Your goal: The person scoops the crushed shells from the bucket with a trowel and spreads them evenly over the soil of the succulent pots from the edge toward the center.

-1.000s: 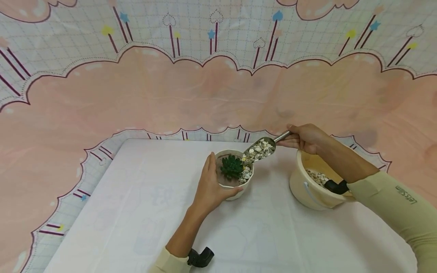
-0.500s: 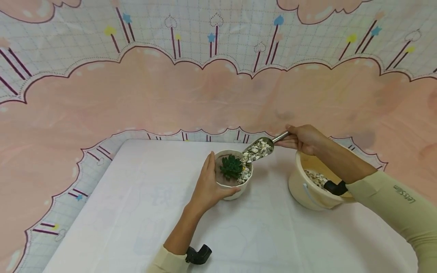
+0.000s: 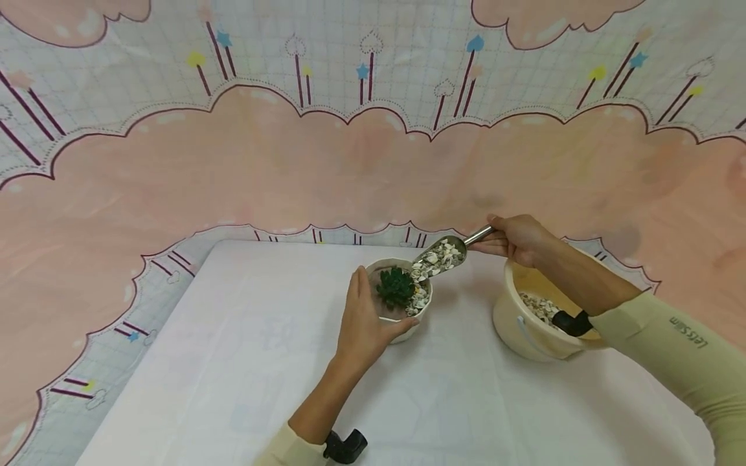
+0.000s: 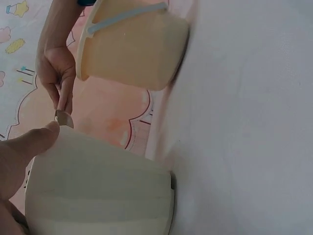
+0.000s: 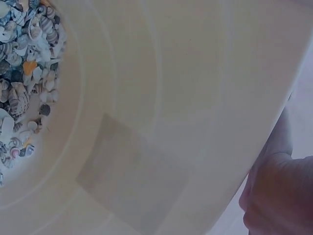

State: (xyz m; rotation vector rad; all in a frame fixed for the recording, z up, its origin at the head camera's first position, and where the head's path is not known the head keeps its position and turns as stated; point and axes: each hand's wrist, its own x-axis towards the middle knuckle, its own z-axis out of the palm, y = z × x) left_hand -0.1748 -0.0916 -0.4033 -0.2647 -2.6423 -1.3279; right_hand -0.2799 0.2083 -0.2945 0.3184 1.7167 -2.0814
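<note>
**Scoop of shells tipped over the rim of the plant pot**

The metal scoop lies with its long axis running from far right, where the handle is, down to near left, where its open lip hangs over the right rim of the white pot. The right hand is clenched round the thin handle and is the only hand on the tool; the scoop bowl sits left of that hand, between it and the pot. The left hand wraps the pot's near left wall, thumb along the near side and fingers up the left side, so it is grasping the pot. The pot stands near the middle of the white table.

Inside the pot a small dark green succulent sits in the middle, a tight rosette of pointed leaves. A band of shells lies just right of it, directly under the scoop's lip; the left part of the fill is bare and brownish.

The shells are small, mixed white, grey and tan, rough and loose. The scoop is shiny steel with a rounded trough. The pot is smooth and faintly ribbed in the left wrist view.

The cream bucket, smooth plastic with a pale handle, stands to the right, well apart from the pot, with more shells at its bottom.
</note>
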